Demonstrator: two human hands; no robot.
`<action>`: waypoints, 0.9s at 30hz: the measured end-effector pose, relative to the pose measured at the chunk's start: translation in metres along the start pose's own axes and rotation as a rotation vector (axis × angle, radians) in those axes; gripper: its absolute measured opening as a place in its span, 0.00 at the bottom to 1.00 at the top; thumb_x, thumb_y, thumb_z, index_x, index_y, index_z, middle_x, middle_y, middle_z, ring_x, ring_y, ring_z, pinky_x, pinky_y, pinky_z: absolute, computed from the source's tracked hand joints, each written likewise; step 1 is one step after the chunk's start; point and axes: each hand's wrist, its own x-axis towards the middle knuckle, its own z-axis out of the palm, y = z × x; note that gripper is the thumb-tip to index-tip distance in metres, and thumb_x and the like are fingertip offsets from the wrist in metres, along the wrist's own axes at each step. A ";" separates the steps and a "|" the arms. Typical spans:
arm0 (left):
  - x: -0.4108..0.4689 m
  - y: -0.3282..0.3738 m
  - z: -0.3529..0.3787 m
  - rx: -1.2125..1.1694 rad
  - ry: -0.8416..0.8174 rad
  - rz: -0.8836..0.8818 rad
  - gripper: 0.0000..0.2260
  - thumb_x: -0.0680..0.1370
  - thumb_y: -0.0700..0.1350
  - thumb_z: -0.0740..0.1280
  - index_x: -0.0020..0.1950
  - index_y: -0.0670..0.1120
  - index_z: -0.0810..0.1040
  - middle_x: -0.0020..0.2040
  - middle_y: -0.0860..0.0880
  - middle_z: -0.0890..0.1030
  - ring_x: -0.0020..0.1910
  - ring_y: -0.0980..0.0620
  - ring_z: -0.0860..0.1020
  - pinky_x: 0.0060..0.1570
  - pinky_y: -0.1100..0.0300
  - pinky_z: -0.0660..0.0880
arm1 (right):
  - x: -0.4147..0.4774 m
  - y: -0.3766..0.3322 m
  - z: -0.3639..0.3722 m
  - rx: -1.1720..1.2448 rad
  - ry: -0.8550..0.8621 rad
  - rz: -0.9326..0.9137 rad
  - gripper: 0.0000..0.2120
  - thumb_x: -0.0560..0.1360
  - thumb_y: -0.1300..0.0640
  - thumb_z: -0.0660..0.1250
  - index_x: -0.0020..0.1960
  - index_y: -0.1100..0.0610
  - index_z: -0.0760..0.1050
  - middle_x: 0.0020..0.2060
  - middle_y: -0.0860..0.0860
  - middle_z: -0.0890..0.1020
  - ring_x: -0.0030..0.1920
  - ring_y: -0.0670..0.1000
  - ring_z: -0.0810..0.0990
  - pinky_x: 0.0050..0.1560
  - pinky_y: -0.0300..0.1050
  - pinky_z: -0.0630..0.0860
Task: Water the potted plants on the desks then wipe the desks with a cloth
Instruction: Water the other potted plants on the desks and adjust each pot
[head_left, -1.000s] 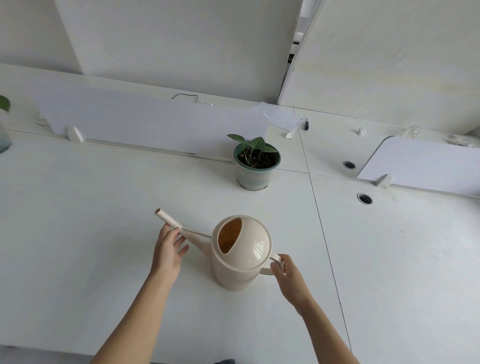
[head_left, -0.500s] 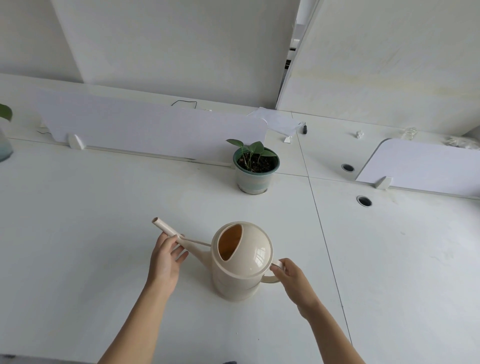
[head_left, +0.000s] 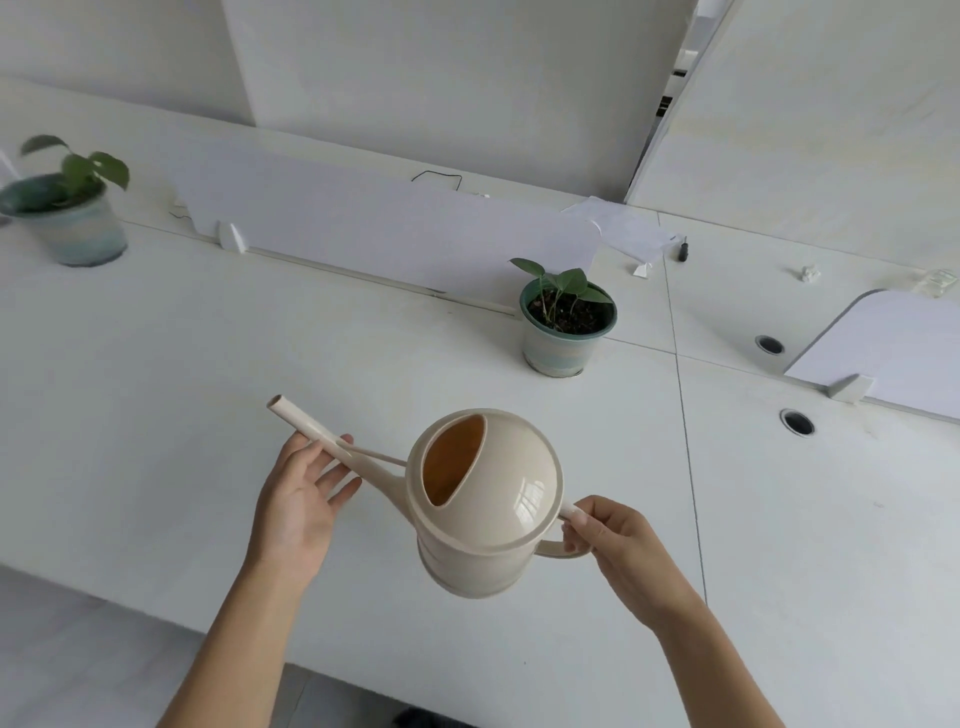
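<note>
Your right hand (head_left: 615, 545) is curled around the loop handle of the cream watering can (head_left: 488, 504), fingers closed over the top of the loop and thumb pressing at its near side. Your left hand (head_left: 298, 501) is mostly open, palm turned up and fingers loosely spread, cradling the long spout (head_left: 322, 434) from below near where it joins the thin brace; the fingers touch the spout without wrapping round it. The can appears lifted clear of the white desk (head_left: 182, 364), tilted slightly, with its oval fill opening facing up and to the left and the spout tip pointing to the upper left. Whether there is water inside cannot be told from the opening.

Beyond the can, near the seam between two desk panels, stands a small potted plant (head_left: 566, 322) in a pale pot with a green rim, dark soil and a few green leaves showing. It is well apart from the spout tip. A second potted plant (head_left: 65, 208), blurred, sits at the far left of the desk. A low white divider panel (head_left: 389, 234) runs between them at the back edge, and another divider (head_left: 893, 353) stands to the right, with two round cable holes near it.
</note>
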 end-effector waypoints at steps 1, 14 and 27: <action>-0.005 0.003 -0.003 -0.005 0.014 0.010 0.08 0.80 0.44 0.56 0.47 0.52 0.74 0.49 0.46 0.79 0.50 0.49 0.77 0.51 0.55 0.72 | 0.001 0.000 0.002 0.013 0.004 0.007 0.16 0.61 0.45 0.68 0.31 0.57 0.71 0.27 0.48 0.73 0.31 0.43 0.74 0.46 0.39 0.65; -0.074 0.024 -0.084 -0.062 0.278 0.122 0.08 0.80 0.45 0.56 0.49 0.53 0.74 0.51 0.47 0.80 0.53 0.49 0.78 0.51 0.54 0.72 | 0.009 -0.012 0.076 -0.005 -0.203 0.051 0.16 0.66 0.55 0.69 0.26 0.59 0.66 0.25 0.53 0.67 0.25 0.43 0.72 0.38 0.35 0.70; -0.150 0.103 -0.241 -0.097 0.196 0.247 0.12 0.80 0.41 0.52 0.50 0.50 0.75 0.46 0.49 0.82 0.51 0.51 0.79 0.58 0.53 0.70 | -0.044 -0.004 0.254 -0.012 -0.081 0.036 0.24 0.76 0.54 0.59 0.22 0.57 0.62 0.19 0.50 0.67 0.27 0.52 0.65 0.43 0.43 0.65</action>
